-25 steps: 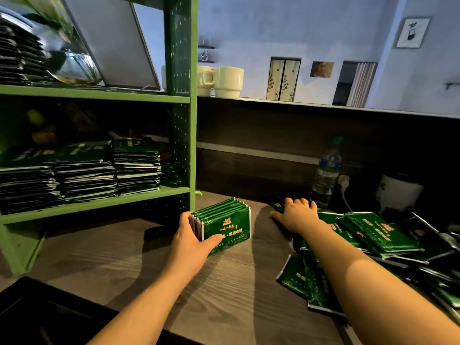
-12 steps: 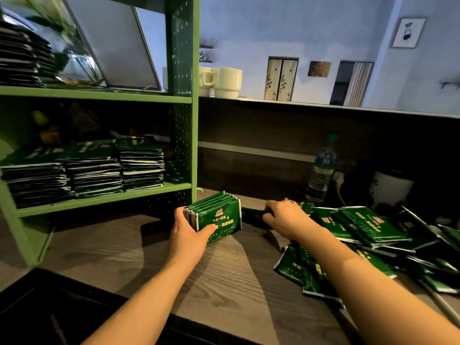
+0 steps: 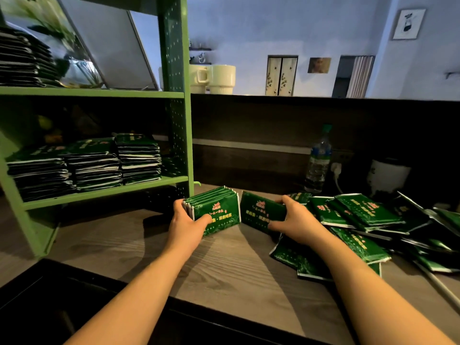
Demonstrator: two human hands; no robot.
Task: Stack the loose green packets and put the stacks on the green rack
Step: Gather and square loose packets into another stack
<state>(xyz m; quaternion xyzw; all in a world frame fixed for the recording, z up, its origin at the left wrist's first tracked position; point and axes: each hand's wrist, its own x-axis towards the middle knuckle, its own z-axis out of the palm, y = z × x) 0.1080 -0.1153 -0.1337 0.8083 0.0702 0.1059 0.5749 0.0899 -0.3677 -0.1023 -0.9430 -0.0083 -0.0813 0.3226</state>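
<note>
My left hand (image 3: 185, 220) grips a stack of green packets (image 3: 215, 211) standing on edge on the wooden counter (image 3: 224, 270), just right of the green rack (image 3: 174, 95). My right hand (image 3: 295, 220) holds a single green packet (image 3: 260, 212) upright, close beside the stack's right end. A loose pile of green packets (image 3: 361, 220) lies spread on the counter to the right. Three flat stacks of packets (image 3: 92, 165) sit on the rack's lower shelf, and another stack (image 3: 22, 61) rests on the upper shelf at the left.
A water bottle (image 3: 319, 160) and a white pot (image 3: 388, 174) stand at the back right against the dark partition. Two cream mugs (image 3: 214, 79) sit on the ledge above. A dark edge (image 3: 74, 307) runs along the counter's near side.
My right hand picked one packet from the loose pile and brought it left, up to the stack. My left hand kept its hold on the stack.
</note>
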